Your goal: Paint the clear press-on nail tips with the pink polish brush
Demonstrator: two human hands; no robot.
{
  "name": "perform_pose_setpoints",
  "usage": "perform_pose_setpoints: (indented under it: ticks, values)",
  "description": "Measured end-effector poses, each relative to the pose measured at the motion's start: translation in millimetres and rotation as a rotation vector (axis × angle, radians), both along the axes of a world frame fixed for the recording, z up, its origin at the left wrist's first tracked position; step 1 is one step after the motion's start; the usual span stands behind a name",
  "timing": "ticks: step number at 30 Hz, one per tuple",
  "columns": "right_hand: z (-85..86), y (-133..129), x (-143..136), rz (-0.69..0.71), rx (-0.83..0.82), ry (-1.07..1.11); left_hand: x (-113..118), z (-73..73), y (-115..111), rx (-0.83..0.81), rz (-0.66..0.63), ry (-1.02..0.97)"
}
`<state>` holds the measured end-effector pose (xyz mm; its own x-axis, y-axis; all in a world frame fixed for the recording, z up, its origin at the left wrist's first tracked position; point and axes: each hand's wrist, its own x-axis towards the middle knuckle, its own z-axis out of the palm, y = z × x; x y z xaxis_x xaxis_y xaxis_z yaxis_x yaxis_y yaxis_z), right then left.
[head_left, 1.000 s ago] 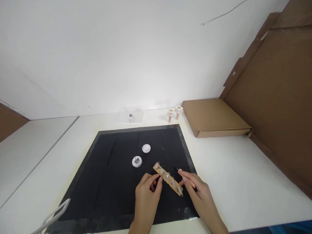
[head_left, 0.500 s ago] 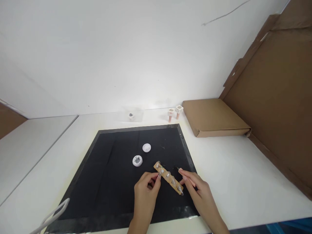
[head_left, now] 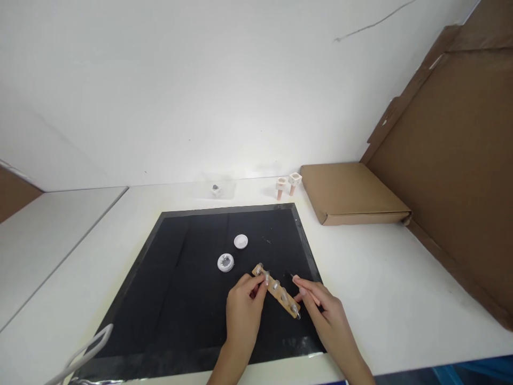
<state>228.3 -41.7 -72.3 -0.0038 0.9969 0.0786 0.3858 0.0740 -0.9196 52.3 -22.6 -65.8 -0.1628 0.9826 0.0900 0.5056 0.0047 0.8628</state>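
A narrow light-wood strip (head_left: pixel 287 303) lies slantwise on the black mat, with several small clear, shiny pieces (head_left: pixel 276 285) along it. At its upper part, my left hand (head_left: pixel 245 310) pinches one small shiny piece between thumb and fingertips, right over the strip. My right hand (head_left: pixel 325 310) is closed around a slim pink-handled tool (head_left: pixel 315 298), held like a pen just right of the strip. The tool's thin dark tip points up and left, apart from the strip. Beyond my left hand sit a round white pot (head_left: pixel 225 262) with silvery bits inside and a white lid (head_left: pixel 241 241).
The black mat (head_left: pixel 192 299) has a grey taped border. Behind it stand two pink-stemmed white holders (head_left: pixel 281 184) and a clear tray (head_left: pixel 226 189) with a small item. A flat cardboard box (head_left: pixel 352 192) lies back right. A white looped object (head_left: pixel 90 350) juts in at left.
My left hand has moved slightly up and right, bringing its fingertips from the strip's edge onto the strip. My right hand stays nearly still with the tool.
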Motion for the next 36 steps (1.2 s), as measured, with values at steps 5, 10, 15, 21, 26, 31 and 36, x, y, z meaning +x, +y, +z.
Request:
perform_pose_setpoints:
  ticks: [5, 10, 15, 21, 26, 31, 36]
  values:
    - [0.6, 0.6, -0.1, 0.001, 0.024, 0.014, 0.5, -1.9, -1.5, 0.014, -0.010, 0.025]
    - [0.7, -0.5, -0.2, 0.007, -0.013, 0.006, -1.2, -5.0, -7.6, 0.057, 0.031, 0.034]
    - [-0.7, -1.1, -0.1, 0.000, 0.003, -0.031, 2.6, -4.9, -15.4, 0.015, 0.007, 0.082]
    - [0.6, -0.5, -0.2, -0.005, 0.025, -0.037, 8.8, 1.5, -15.2, -0.062, -0.029, 0.255]
    - [1.4, 0.5, 0.0, 0.005, 0.042, -0.031, 11.5, 3.6, -14.0, -0.062, -0.043, 0.382]
    - [1.4, -3.6, 7.1, 0.076, 0.008, -0.011, 11.8, 0.9, -14.8, -0.044, -0.059, 0.392]
    - [-0.4, -13.4, 11.0, 0.121, 0.008, -0.089, 11.3, -1.6, -17.2, -0.007, -0.067, 0.361]
